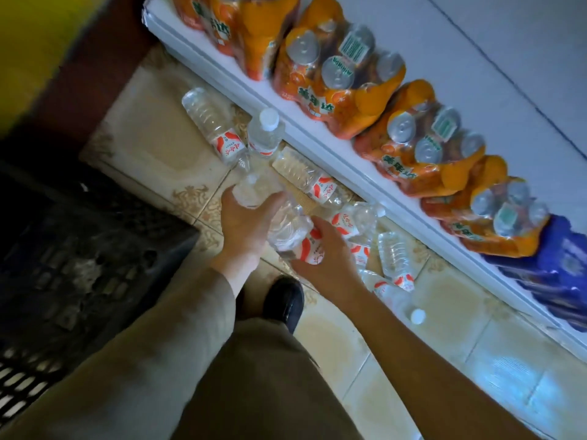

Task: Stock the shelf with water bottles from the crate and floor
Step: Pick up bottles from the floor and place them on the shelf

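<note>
Here left hand (244,227) fingers wrap an upright bottle (254,193); right hand (327,262) fingers grip a slanted bottle (290,231), label end palmward.

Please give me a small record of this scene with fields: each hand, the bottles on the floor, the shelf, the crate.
left hand: grips a clear water bottle from above
right hand: holds a second bottle at its red and white label
floor: several loose bottles lie beside the shelf edge; one upright bottle stands among them
shelf: orange can packs, then blue packs; no water bottles visible on it
crate: dark, on the person's left; contents too dark to tell
</note>
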Action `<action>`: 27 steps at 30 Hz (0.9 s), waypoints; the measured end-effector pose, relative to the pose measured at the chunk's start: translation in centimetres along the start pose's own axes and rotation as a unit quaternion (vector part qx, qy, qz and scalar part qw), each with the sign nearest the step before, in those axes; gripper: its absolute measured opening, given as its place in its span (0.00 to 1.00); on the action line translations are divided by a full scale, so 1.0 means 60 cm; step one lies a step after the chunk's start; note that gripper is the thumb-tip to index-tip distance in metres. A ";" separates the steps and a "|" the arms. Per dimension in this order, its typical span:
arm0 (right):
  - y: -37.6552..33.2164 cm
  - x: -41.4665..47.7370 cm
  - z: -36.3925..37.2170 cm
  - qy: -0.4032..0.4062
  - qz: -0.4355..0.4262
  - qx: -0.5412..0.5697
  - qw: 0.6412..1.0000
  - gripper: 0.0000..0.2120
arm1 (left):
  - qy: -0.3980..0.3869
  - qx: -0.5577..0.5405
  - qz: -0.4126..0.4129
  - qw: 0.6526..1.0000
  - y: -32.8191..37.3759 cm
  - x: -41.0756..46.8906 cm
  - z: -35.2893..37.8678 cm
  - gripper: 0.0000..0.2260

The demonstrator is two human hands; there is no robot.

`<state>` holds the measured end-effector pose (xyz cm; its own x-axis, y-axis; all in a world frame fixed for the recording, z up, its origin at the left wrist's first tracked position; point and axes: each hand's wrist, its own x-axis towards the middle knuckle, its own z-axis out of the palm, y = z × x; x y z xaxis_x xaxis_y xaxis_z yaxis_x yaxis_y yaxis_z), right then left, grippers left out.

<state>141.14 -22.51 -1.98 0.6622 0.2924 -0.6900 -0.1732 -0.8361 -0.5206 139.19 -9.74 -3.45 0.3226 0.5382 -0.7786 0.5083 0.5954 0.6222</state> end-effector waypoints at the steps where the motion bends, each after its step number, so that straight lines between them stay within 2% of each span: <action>1: -0.019 -0.025 -0.014 0.046 -0.002 0.021 0.999 0.29 | 0.007 -0.004 0.018 1.000 0.025 -0.024 -0.003 0.19; 4: -0.086 -0.104 -0.050 0.196 0.028 0.144 0.970 0.08 | 0.028 -0.038 0.030 0.998 0.092 -0.090 -0.019 0.18; 5: -0.111 -0.128 -0.061 0.218 0.066 0.202 0.953 0.07 | 0.030 -0.052 0.019 0.998 0.115 -0.111 -0.024 0.21; 6: -0.134 -0.147 -0.070 0.227 0.108 0.259 0.933 0.10 | 0.031 -0.063 0.017 0.997 0.137 -0.131 -0.030 0.25; 7: -0.156 -0.161 -0.081 0.221 0.153 0.316 0.910 0.14 | 0.031 -0.074 0.024 0.996 0.160 -0.152 -0.034 0.24; 9: -0.204 -0.184 -0.103 0.181 0.229 0.434 0.853 0.16 | 0.033 -0.099 0.044 0.994 0.201 -0.190 -0.042 0.16; 10: -0.227 -0.193 -0.113 0.151 0.251 0.486 0.823 0.15 | 0.030 -0.118 0.040 0.992 0.219 -0.208 -0.045 0.16; 11: -0.250 -0.203 -0.123 0.119 0.260 0.535 0.795 0.16 | 0.025 -0.140 0.029 0.989 0.237 -0.227 -0.049 0.20; 13: -0.292 -0.217 -0.139 0.051 0.225 0.609 0.759 0.25 | 0.018 -0.181 0.002 0.983 0.264 -0.256 -0.057 0.29; 15: -0.324 -0.229 -0.159 0.009 0.173 0.655 0.735 0.35 | 0.004 -0.235 -0.020 0.972 0.287 -0.286 -0.061 0.28; 16: -0.336 -0.234 -0.171 0.005 0.153 0.667 0.729 0.33 | -0.011 -0.253 -0.022 0.967 0.301 -0.301 -0.063 0.27; 19: -0.367 -0.257 -0.211 0.008 0.123 0.641 0.758 0.25 | -0.056 -0.263 0.001 0.963 0.332 -0.336 -0.066 0.17; 20: -0.373 -0.263 -0.222 0.004 0.109 0.633 0.767 0.24 | -0.068 -0.265 0.010 0.962 0.343 -0.346 -0.067 0.18; 22: -0.384 -0.271 -0.251 0.003 0.075 0.627 0.776 0.22 | -0.075 -0.239 0.038 0.967 0.360 -0.356 -0.072 0.29; 24: -0.395 -0.268 -0.292 0.018 0.040 0.601 0.798 0.21 | -0.050 -0.140 0.099 0.984 0.384 -0.364 -0.079 0.40; 25: -0.400 -0.262 -0.314 0.020 0.010 0.579 0.815 0.24 | -0.056 -0.073 0.142 0.986 0.401 -0.368 -0.079 0.40; 27: -0.414 -0.252 -0.360 0.018 -0.043 0.531 0.846 0.33 | -0.118 0.063 0.201 0.970 0.444 -0.377 -0.070 0.36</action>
<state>151.15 -16.17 32.26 0.7247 0.3008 -0.6199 -0.6672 0.0816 -0.7404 142.09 -3.56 31.06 0.6819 0.5506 -0.4814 0.3929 0.2794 0.8761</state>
